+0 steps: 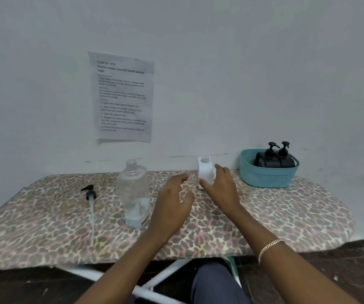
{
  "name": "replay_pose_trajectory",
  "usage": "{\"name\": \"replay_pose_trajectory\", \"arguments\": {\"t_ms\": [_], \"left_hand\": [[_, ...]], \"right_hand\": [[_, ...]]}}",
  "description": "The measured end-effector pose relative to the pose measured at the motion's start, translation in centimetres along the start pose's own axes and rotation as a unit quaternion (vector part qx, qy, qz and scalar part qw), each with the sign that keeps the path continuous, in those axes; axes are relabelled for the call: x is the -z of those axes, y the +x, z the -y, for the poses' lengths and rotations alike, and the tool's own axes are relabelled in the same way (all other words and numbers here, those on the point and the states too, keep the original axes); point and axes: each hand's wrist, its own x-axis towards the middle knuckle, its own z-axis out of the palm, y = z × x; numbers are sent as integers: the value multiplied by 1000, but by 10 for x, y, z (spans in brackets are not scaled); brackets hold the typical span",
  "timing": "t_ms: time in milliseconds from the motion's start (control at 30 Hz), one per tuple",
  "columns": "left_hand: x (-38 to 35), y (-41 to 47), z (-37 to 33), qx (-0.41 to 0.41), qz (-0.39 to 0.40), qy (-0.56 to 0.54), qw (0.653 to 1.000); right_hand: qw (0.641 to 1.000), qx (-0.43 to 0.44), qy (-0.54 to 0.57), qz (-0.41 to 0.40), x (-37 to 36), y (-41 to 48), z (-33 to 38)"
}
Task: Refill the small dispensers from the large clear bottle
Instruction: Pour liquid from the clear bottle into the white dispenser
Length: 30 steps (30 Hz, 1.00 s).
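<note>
The large clear bottle [135, 194] stands uncapped on the leopard-print board [286, 216], with a little pale liquid at its bottom. Its black pump with a long tube [90, 205] lies to the left. A small white dispenser [205, 172] stands open-necked near the wall; my right hand [220, 187] grips it from the right side, thumb in front. My left hand [174, 207] hovers between the clear bottle and the white dispenser, fingers loosely spread and holding nothing.
A teal basket [268, 174] at the back right holds two dark dispensers [275, 160] with black pumps. A printed sheet [124, 97] is taped to the wall. The board's white legs and my knee show below its front edge.
</note>
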Motion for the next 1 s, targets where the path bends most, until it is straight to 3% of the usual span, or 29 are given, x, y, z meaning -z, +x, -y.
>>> {"name": "replay_pose_trajectory", "arguments": {"t_ms": [233,500,700,867,1000], "left_hand": [[33,-14,10,-111,-97,85,985],[45,-22,40,-151,-188,169,956],[53,-22,56,-106,-236,187,948],[62,-19,60,-19,-259,172,950],[68,-19,62,32,-228,123,965]], "right_hand": [[999,-34,-15,-6,-26,10,17],[998,-60,-29,-11,-35,22,20],[996,-79,-35,-11,-41,26,16],[996,-82,-25,-12,-44,27,10],[998,-62,-12,-13,-43,24,11]]}}
